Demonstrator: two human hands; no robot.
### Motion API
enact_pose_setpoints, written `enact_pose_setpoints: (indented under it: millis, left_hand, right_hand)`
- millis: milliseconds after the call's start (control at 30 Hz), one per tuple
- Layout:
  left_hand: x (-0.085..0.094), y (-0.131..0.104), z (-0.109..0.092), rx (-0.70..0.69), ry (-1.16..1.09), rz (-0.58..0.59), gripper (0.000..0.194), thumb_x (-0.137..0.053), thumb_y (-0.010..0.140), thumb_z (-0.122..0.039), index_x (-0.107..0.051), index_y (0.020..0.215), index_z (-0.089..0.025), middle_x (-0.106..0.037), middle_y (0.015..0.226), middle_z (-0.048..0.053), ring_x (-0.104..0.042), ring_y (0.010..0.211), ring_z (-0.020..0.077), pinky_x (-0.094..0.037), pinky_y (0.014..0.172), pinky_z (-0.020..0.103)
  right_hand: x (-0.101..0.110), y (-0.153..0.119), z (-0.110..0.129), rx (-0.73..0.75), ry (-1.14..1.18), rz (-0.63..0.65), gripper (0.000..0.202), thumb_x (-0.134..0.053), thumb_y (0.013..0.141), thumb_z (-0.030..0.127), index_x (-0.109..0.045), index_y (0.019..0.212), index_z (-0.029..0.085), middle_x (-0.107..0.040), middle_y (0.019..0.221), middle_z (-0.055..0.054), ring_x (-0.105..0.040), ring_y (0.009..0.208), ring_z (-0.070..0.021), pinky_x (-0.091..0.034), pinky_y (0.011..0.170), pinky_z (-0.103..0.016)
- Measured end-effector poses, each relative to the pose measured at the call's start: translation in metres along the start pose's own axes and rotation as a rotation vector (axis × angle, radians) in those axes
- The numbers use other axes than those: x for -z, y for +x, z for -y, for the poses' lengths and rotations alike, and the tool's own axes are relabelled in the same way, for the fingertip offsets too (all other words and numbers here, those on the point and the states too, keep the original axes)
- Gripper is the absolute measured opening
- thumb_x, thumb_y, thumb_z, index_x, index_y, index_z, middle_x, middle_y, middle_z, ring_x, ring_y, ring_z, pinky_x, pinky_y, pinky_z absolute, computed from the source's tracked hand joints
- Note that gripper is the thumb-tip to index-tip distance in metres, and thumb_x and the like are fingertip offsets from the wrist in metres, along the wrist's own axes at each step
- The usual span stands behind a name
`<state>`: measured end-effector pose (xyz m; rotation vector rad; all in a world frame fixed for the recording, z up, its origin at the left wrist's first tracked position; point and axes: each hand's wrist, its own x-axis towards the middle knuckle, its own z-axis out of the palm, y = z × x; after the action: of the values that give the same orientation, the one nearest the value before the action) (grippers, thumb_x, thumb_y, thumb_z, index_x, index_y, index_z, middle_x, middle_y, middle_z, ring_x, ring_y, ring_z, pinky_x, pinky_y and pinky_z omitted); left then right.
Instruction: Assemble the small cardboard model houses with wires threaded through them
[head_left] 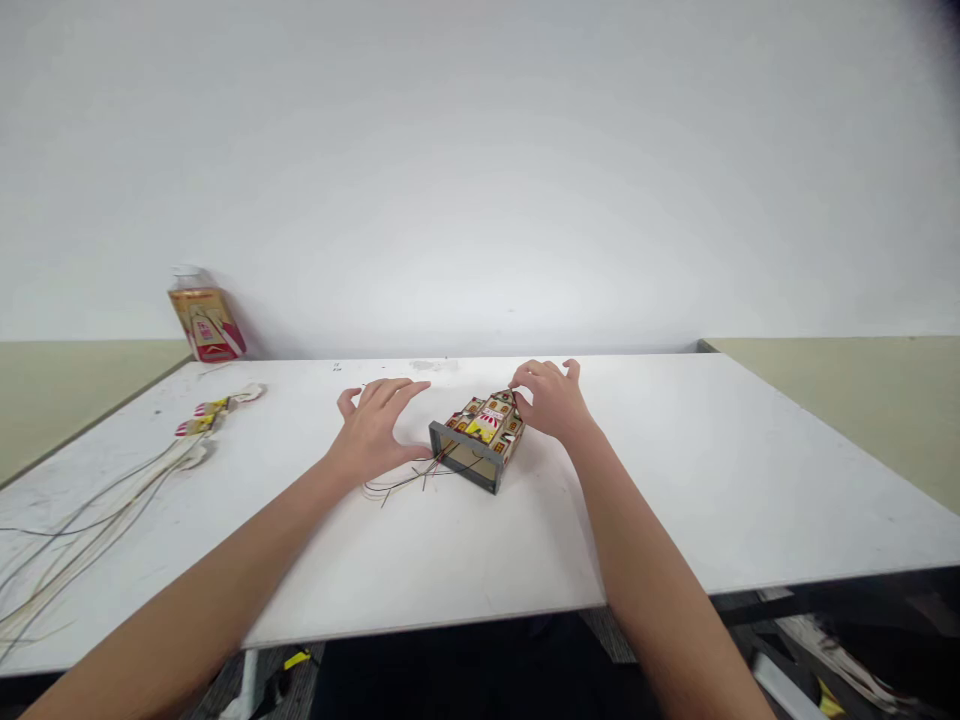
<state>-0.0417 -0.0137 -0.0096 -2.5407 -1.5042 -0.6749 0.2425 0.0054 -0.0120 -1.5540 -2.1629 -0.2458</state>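
A small house-shaped model (487, 420) with coloured printed walls lies on its side on the white table (420, 590), its grey-rimmed open base facing me. Thin wires (401, 483) come out of the base and trail to the left. My right hand (547, 395) is at the model's pointed top, thumb and fingertips closed on it. Just left of the base is my left hand (379, 430), its fingers spread and holding nothing, the thumb near the corner of the rim.
At the back left a bottle (206, 315) with a printed label leans by the wall. Small red-and-yellow pieces (196, 425) with long wires (112, 515) lie on the table's left side. The table's front edge runs close to my body.
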Motion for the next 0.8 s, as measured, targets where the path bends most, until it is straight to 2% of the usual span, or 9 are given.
enact_pose_setpoints:
  millis: [267, 567, 733, 800]
  left_hand:
    - [0.004, 0.0, -0.004, -0.026, -0.045, 0.073, 0.083, -0.076, 0.06, -0.054, -0.046, 0.133, -0.028, -0.053, 0.13, 0.01, -0.044, 0.12, 0.0346, -0.017, 0.101, 0.053]
    - [-0.002, -0.005, -0.009, -0.117, -0.069, 0.047, 0.084, -0.076, 0.06, -0.057, -0.044, 0.132, -0.028, -0.054, 0.129, 0.012, -0.046, 0.118, 0.0326, -0.017, 0.1, 0.05]
    - [-0.007, -0.007, -0.009, -0.189, -0.107, -0.094, 0.091, -0.078, 0.058, -0.057, -0.038, 0.133, -0.024, -0.046, 0.136, 0.017, -0.042, 0.123, 0.0338, -0.023, 0.1, 0.048]
    - [-0.008, -0.006, -0.008, -0.242, -0.122, -0.182, 0.086, -0.079, 0.059, -0.054, -0.041, 0.128, -0.021, -0.044, 0.136, 0.019, -0.039, 0.125, 0.0345, -0.026, 0.099, 0.048]
  right_hand:
    - [-0.004, 0.001, -0.002, -0.007, -0.042, -0.031, 0.013, -0.052, 0.08, 0.021, -0.063, 0.086, 0.024, -0.066, 0.107, -0.005, -0.055, 0.094, -0.022, -0.018, 0.095, -0.05]
    - [-0.005, 0.0, 0.006, -0.024, -0.056, -0.057, 0.011, -0.054, 0.075, 0.02, -0.062, 0.082, 0.023, -0.066, 0.102, -0.004, -0.054, 0.091, -0.0221, -0.017, 0.096, -0.052]
    - [-0.007, 0.0, 0.008, -0.027, -0.052, -0.078, 0.01, -0.053, 0.074, 0.02, -0.061, 0.081, 0.022, -0.067, 0.1, -0.004, -0.053, 0.088, -0.0218, -0.016, 0.096, -0.053]
    - [-0.007, 0.0, 0.008, -0.028, -0.05, -0.085, 0.01, -0.053, 0.074, 0.02, -0.061, 0.081, 0.022, -0.067, 0.1, -0.005, -0.053, 0.088, -0.0219, -0.016, 0.095, -0.053]
